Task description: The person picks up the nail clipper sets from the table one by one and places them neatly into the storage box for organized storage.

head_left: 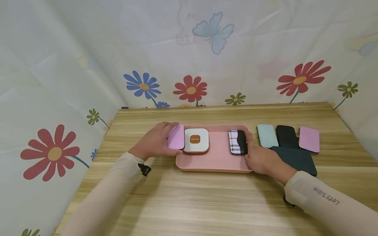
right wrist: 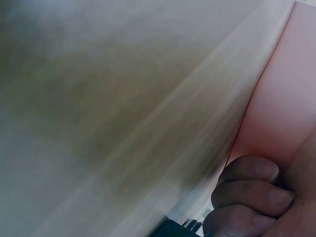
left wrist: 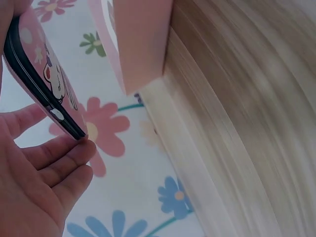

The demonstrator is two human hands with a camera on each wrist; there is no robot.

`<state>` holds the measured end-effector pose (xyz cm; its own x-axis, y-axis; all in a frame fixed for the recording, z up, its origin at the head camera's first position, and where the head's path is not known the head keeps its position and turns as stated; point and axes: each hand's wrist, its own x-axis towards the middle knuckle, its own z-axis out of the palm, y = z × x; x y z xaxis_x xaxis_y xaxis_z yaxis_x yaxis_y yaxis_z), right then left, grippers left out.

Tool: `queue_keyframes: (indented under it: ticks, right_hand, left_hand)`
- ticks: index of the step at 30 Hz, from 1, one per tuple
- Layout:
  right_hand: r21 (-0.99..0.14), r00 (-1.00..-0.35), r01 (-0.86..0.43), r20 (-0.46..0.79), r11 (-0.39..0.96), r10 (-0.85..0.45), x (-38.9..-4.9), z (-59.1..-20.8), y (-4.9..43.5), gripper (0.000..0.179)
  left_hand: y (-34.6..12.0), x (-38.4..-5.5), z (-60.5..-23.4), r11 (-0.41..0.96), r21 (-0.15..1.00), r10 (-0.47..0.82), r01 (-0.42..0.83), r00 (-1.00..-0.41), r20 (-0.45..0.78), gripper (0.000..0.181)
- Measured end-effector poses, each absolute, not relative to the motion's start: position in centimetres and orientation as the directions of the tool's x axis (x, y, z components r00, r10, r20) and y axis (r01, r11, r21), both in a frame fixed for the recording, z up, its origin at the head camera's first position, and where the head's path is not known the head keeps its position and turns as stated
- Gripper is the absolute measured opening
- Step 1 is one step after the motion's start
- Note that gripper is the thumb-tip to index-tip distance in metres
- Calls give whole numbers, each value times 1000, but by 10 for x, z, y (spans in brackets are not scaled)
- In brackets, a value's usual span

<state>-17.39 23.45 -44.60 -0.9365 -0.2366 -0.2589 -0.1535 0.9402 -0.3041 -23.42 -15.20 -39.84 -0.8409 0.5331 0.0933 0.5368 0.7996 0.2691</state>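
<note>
My left hand (head_left: 159, 141) holds a small pink case (head_left: 176, 137) by its ends, over the left end of a pink tray (head_left: 218, 165). A cartoon picture and a dark edge with a small clasp show on this case (left wrist: 57, 84) in the left wrist view. Beside it in the tray sits a white rounded-square case (head_left: 203, 141) with a brown "MANICURE" label. At the tray's right end, my right hand (head_left: 262, 160) grips a plaid-and-black case (head_left: 237, 147) along its right side. Three curled fingers (right wrist: 247, 195) show beside the tray wall; thumb and forefinger are hidden there.
Right of the tray lie a mint case (head_left: 267, 135), a black case (head_left: 287, 136) and a pink-purple case (head_left: 309, 139). A dark green flat piece (head_left: 296, 160) lies in front of them, near my right wrist. A floral curtain (head_left: 251, 49) hangs behind the wooden table (head_left: 206, 203).
</note>
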Motion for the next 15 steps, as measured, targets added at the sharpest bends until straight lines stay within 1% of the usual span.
queue_keyframes:
  ticks: [5, 10, 15]
  right_hand:
    - [-294, -938, -152, -259, 944, -231, -174, -447, 236, 84]
    - [-310, -938, -152, -254, 938, -236, -175, -448, 236, 84]
    - [-304, -938, -159, -252, 939, -240, -176, -450, 236, 85]
  left_hand:
    - [-135, -237, -396, 796, 254, 547, 549, -833, 86, 106]
    - [-119, -238, -396, 803, 242, 544, 544, -836, 75, 105]
    - [-105, -240, -398, 789, 213, 569, 576, -816, 100, 104]
